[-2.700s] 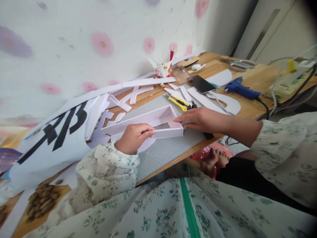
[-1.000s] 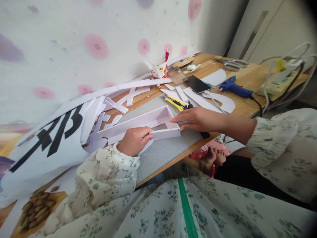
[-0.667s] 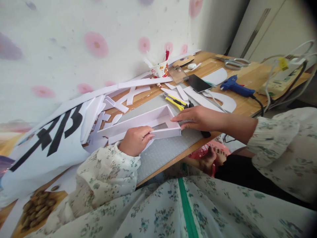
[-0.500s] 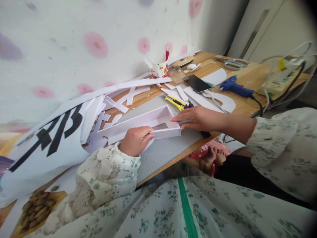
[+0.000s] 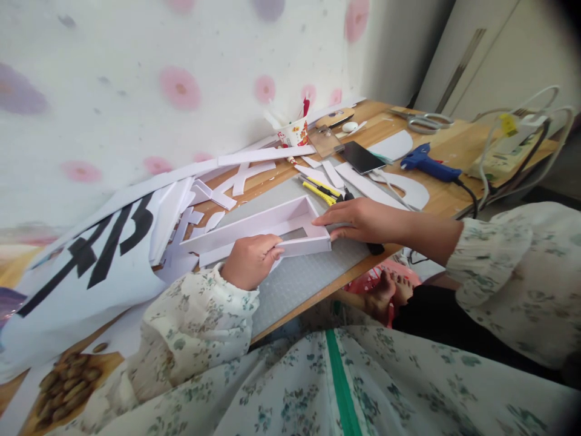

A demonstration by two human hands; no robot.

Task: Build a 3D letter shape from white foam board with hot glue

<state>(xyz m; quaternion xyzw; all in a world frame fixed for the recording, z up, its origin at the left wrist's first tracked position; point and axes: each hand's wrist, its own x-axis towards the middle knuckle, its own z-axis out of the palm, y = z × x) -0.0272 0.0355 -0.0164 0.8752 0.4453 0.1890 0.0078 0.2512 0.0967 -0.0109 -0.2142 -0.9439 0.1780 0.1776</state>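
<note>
Hands on the white foam-board frame (image 5: 272, 225) near the cutting mat's (image 5: 308, 275) front edge: left hand (image 5: 250, 261) pinches its near wall, right hand (image 5: 358, 219) lies flat, fingers extended, against its end corner.

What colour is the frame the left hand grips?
White frame, clearest in the head view.

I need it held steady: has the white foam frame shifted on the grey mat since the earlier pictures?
No. The white foam frame lies just as near the yellow knife; left hand and right hand still press it.
</note>
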